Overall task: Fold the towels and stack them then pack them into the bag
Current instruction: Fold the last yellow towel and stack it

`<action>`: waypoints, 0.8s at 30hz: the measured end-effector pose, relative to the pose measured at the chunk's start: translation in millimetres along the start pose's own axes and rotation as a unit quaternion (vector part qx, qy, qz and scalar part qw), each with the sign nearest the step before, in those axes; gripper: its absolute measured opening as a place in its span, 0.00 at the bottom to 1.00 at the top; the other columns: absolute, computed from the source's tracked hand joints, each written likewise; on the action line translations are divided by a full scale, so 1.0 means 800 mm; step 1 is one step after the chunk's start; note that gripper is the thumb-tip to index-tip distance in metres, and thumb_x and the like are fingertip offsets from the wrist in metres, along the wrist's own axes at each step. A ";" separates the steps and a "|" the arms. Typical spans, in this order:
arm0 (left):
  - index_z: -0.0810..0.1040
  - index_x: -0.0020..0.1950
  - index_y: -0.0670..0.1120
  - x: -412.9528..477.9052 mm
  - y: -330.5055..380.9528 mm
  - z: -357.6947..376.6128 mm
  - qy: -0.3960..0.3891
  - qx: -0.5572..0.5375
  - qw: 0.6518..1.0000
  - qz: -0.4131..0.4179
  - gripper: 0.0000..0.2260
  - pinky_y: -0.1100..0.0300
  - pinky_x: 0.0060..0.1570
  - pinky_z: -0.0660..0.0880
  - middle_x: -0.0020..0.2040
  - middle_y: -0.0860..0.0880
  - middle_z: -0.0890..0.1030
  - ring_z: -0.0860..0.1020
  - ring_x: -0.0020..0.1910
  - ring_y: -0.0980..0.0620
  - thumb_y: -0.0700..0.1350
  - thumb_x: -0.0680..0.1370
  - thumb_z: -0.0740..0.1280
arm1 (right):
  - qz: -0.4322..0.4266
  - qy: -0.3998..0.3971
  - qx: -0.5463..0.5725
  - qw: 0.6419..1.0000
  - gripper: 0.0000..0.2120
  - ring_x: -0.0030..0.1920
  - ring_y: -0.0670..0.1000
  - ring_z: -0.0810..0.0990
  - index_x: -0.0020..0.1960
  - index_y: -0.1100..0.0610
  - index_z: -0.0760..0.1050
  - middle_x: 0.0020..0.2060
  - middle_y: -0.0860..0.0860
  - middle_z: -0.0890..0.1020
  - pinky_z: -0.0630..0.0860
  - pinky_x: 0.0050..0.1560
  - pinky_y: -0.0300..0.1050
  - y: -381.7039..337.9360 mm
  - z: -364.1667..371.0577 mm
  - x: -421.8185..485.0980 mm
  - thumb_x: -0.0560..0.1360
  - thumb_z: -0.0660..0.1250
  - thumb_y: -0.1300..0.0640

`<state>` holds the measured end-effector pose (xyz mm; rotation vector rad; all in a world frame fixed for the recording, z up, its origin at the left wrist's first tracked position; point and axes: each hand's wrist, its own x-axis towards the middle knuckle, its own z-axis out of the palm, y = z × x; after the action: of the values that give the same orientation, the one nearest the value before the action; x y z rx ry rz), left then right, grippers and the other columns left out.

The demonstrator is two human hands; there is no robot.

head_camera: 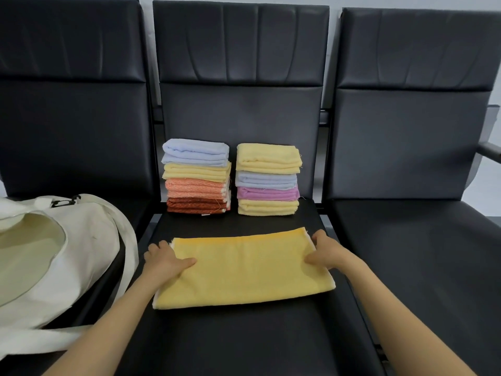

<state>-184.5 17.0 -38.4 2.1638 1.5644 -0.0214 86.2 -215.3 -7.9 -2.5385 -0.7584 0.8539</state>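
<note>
A yellow towel, folded into a wide strip, lies flat on the middle black seat. My left hand grips its left end, thumb on top and fingers tucked at the edge. My right hand grips its right end the same way. Behind it stand two stacks of folded towels: the left stack has blue, yellow, orange and rust towels, the right stack has yellow, blue, pink and yellow. A cream cloth bag lies open on the left seat.
Three black padded seats with tall backrests stand in a row. The bag's straps hang over the left seat's edge toward the middle seat. The right seat holds nothing. A metal armrest sticks out at far right.
</note>
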 end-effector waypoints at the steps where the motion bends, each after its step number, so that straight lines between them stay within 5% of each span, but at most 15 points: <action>1: 0.57 0.74 0.39 0.000 -0.004 0.002 0.006 0.031 0.999 -0.004 0.43 0.49 0.65 0.67 0.72 0.39 0.62 0.63 0.71 0.40 0.65 0.71 0.69 | -0.013 0.018 -0.046 0.999 0.31 0.57 0.55 0.74 0.72 0.57 0.56 0.61 0.55 0.71 0.76 0.49 0.45 0.001 0.002 -0.004 0.74 0.68 0.58; 5: 0.70 0.63 0.44 0.007 -0.017 0.005 -0.016 0.048 0.999 0.002 0.37 0.51 0.57 0.74 0.61 0.46 0.77 0.76 0.59 0.45 0.72 0.69 0.64 | -0.156 0.143 -0.149 0.966 0.25 0.68 0.55 0.66 0.70 0.55 0.64 0.67 0.53 0.67 0.69 0.63 0.47 -0.014 0.025 -0.012 0.76 0.67 0.54; 7: 0.75 0.57 0.47 0.010 -0.021 0.007 -0.016 0.012 0.999 0.038 0.29 0.51 0.52 0.76 0.51 0.50 0.80 0.79 0.49 0.49 0.70 0.70 0.65 | -0.269 0.114 -0.131 0.947 0.20 0.71 0.52 0.63 0.69 0.53 0.67 0.68 0.50 0.68 0.62 0.70 0.45 -0.028 0.046 -0.021 0.79 0.63 0.50; 10: 0.72 0.61 0.47 0.002 -0.013 0.007 0.008 -0.048 0.996 0.080 0.23 0.52 0.49 0.75 0.54 0.49 0.79 0.78 0.51 0.48 0.61 0.75 0.66 | -0.351 0.006 -0.203 0.914 0.23 0.77 0.50 0.49 0.75 0.46 0.60 0.76 0.47 0.60 0.48 0.76 0.50 -0.039 0.084 -0.030 0.81 0.55 0.44; 15: 0.53 0.77 0.50 -0.003 -0.011 -0.009 -0.036 -0.170 0.977 0.125 0.31 0.56 0.54 0.69 0.65 0.48 0.71 0.74 0.62 0.43 0.48 0.79 0.67 | -0.337 -0.061 -0.250 0.906 0.27 0.77 0.49 0.35 0.77 0.38 0.45 0.78 0.44 0.44 0.34 0.74 0.62 -0.045 0.107 -0.028 0.80 0.47 0.37; 17: 0.59 0.74 0.58 -0.005 -0.017 -0.023 -0.069 -0.216 0.958 0.175 0.27 0.58 0.58 0.67 0.67 0.54 0.68 0.70 0.67 0.47 0.44 0.79 0.66 | -0.327 -0.067 -0.277 0.901 0.30 0.76 0.50 0.32 0.76 0.35 0.41 0.78 0.44 0.40 0.31 0.71 0.65 -0.048 0.113 -0.029 0.77 0.43 0.31; 20: 0.72 0.66 0.59 -0.017 -0.014 -0.048 -0.123 -0.303 0.928 0.178 0.18 0.59 0.58 0.70 0.69 0.49 0.71 0.73 0.61 0.54 0.43 0.78 0.68 | -0.310 -0.067 -0.310 0.897 0.36 0.75 0.52 0.30 0.75 0.35 0.37 0.77 0.45 0.36 0.29 0.69 0.69 -0.054 0.121 -0.033 0.68 0.35 0.27; 24: 0.69 0.70 0.56 -0.049 0.011 -0.077 -0.188 -0.405 0.877 0.179 0.29 0.63 0.49 0.73 0.64 0.51 0.73 0.74 0.57 0.58 0.39 0.72 0.73 | -0.287 -0.058 -0.316 0.902 0.40 0.75 0.54 0.29 0.75 0.36 0.35 0.76 0.46 0.34 0.29 0.68 0.71 -0.062 0.134 -0.041 0.65 0.32 0.26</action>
<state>-206.0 3.2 30.5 1.5933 0.7266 0.2695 -22.6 -178.2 -50.2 -2.5080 -1.9670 0.6133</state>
